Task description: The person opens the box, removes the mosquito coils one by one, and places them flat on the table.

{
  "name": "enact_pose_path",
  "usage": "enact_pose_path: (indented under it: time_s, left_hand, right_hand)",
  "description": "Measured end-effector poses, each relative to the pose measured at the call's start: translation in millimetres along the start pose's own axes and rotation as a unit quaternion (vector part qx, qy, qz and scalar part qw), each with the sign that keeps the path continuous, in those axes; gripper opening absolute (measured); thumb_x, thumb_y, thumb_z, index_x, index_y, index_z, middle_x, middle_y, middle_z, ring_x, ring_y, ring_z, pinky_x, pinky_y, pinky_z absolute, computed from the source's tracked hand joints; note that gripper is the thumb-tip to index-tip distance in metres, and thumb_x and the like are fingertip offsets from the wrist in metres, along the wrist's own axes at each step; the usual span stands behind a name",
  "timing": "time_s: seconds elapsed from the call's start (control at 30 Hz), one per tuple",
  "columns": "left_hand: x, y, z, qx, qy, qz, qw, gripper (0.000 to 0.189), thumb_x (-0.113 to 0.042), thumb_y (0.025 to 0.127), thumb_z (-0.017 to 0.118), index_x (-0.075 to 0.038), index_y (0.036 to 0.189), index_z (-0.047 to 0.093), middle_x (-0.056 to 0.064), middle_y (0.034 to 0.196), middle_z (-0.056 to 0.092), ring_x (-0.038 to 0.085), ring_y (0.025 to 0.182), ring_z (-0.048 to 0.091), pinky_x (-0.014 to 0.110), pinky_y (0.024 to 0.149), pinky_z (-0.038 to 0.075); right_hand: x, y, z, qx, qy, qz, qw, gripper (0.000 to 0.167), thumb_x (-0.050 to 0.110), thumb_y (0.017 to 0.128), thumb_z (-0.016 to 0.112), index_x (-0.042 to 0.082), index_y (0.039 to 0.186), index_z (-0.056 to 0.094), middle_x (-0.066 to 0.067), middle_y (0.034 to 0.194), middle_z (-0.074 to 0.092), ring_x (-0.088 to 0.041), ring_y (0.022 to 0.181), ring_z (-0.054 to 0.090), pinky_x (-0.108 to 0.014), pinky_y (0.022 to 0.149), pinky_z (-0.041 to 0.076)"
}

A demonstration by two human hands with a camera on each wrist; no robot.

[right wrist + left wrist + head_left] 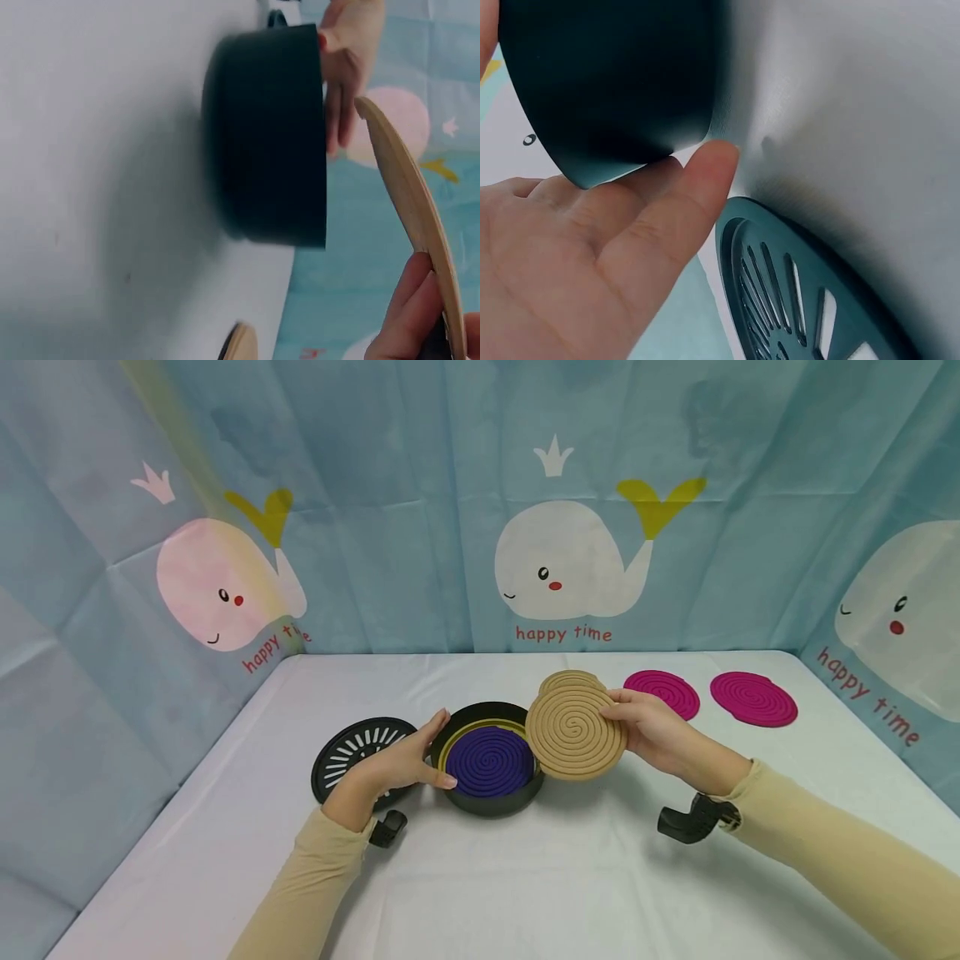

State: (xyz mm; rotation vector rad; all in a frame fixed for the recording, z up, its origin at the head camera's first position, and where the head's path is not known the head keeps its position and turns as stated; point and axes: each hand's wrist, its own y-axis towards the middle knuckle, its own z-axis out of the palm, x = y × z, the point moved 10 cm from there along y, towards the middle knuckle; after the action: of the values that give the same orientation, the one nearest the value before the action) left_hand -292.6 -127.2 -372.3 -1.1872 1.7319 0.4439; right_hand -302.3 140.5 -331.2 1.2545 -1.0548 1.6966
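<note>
My right hand (660,733) pinches a tan mosquito coil (573,735) by its right edge. The coil is raised and tilted beside the right rim of a round black case (487,806). Inside that case lies a dark purple mosquito coil (491,762), with a yellow ring showing around it. At the case's left side my left hand (397,762) holds the rim, thumb at the front and fingers behind. In the right wrist view the held tan coil (411,184) appears edge-on, apart from the case's wall (270,135).
Left of the case, partly behind my left hand, lies a black slotted lid (327,764). A second tan coil (566,678) lies behind the held one. Two magenta coils (675,695) (753,700) rest at the back right of the white-covered table (525,893). Whale-printed curtains (420,568) stand behind.
</note>
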Motion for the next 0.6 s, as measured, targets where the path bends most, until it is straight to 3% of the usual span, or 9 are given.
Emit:
enact_pose_path:
  time_s: [0.27, 0.5, 0.6]
  left_hand:
    - [-2.2, 0.4, -0.1, 0.002, 0.012, 0.004, 0.9999, 0.112, -0.007, 0.082, 0.078, -0.001, 0.154, -0.007, 0.017, 0.162, 0.000, 0.040, 0.145, 0.003, 0.055, 0.115, 0.011]
    - [-4.4, -0.8, 1.5, 0.005, 0.014, 0.004, 0.9999, 0.113, -0.008, 0.081, 0.079, -0.003, 0.155, -0.007, 0.015, 0.162, 0.000, 0.035, 0.147, -0.001, 0.054, 0.116, 0.009]
    - [-4.8, -2.7, 2.0, 0.004, 0.014, -0.001, 0.9999, 0.114, -0.008, 0.080, 0.079, -0.006, 0.155, -0.006, 0.013, 0.162, 0.000, 0.032, 0.147, -0.002, 0.055, 0.116, 0.006]
  right_hand:
    - [2, -3.8, -33, -0.023, -0.023, -0.006, 0.9995, 0.043, 0.005, 0.102, 0.042, -0.012, 0.139, 0.030, 0.003, 0.096, 0.065, -0.005, 0.087, 0.065, -0.022, 0.077, 0.054]
    - [-15, -2.2, -48, -0.023, -0.043, 0.018, 0.9986, 0.050, 0.007, 0.102, 0.044, -0.014, 0.143, 0.025, 0.003, 0.096, 0.065, -0.004, 0.086, 0.065, -0.020, 0.076, 0.054]
    - [-24, 0.1, -51, -0.020, -0.062, 0.031, 0.9974, 0.046, 0.008, 0.102, 0.045, -0.014, 0.140, 0.031, 0.004, 0.093, 0.067, -0.003, 0.083, 0.066, -0.020, 0.074, 0.054]
